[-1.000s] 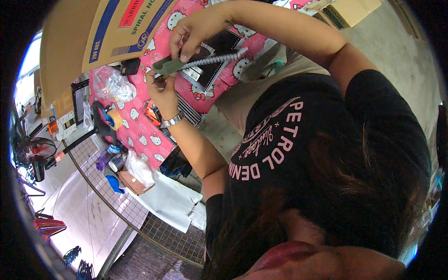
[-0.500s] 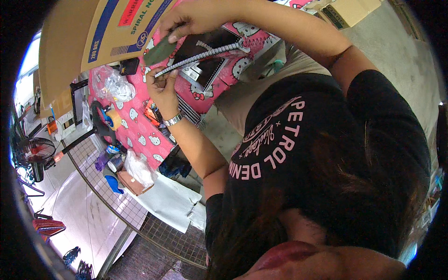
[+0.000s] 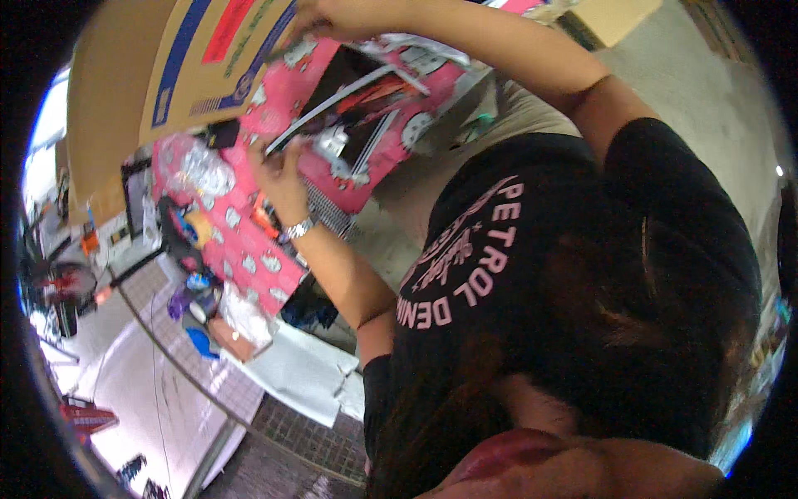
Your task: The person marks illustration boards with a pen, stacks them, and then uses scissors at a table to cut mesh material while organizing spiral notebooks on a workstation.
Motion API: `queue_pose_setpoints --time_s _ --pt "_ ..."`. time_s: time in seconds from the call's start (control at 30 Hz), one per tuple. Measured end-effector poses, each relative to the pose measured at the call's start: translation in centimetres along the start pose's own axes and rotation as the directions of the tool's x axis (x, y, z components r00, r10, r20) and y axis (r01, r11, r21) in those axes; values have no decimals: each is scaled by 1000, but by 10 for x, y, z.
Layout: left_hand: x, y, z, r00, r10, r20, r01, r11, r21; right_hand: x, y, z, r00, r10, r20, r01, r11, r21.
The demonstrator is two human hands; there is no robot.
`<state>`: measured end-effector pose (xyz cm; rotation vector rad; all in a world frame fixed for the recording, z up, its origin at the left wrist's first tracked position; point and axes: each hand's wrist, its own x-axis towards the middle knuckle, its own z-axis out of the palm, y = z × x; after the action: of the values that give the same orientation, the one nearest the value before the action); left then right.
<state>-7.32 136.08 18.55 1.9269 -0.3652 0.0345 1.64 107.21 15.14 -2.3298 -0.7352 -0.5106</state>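
Observation:
A dark spiral notebook with a pale spine (image 3: 349,94) slants over the pink table cloth, blurred by motion. Closed round the near-left end of that spine is my left hand (image 3: 281,170), with a metal watch (image 3: 301,226) on its wrist. My right hand (image 3: 345,18) is raised above the notebook, in front of the large cardboard box. Its fingers are pinched on a thin dark sheet (image 3: 285,48), seen nearly edge-on and smeared. Beneath the spine lies another dark notebook (image 3: 360,137) with a white patch on it.
The open large cardboard box (image 3: 187,87) stands at the upper left. Along the pink table cloth (image 3: 274,258) lie a clear plastic bag (image 3: 204,176) and a tape roll (image 3: 199,229). A brown pouch (image 3: 231,337) is nearer me. Another carton (image 3: 615,21) sits at the upper right.
My right hand has moved up and left with the thin sheet, which now looks narrower. My left hand has shifted slightly down and left, still on the spine's end.

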Motion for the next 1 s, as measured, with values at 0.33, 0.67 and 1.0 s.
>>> queue_pose_setpoints --time_s 0.33,0.67,1.0 --pt "-28 13 17 985 -81 -156 97 990 98 -190 136 -126 665 353 -658 -652 704 -281" --pt "-26 13 28 961 -95 -259 75 993 -86 -250 76 -122 348 868 -355 -906 408 109" --pt "-33 9 29 961 -74 -267 29 986 -167 -92 -126 -57 992 -8 -122 45 951 306"
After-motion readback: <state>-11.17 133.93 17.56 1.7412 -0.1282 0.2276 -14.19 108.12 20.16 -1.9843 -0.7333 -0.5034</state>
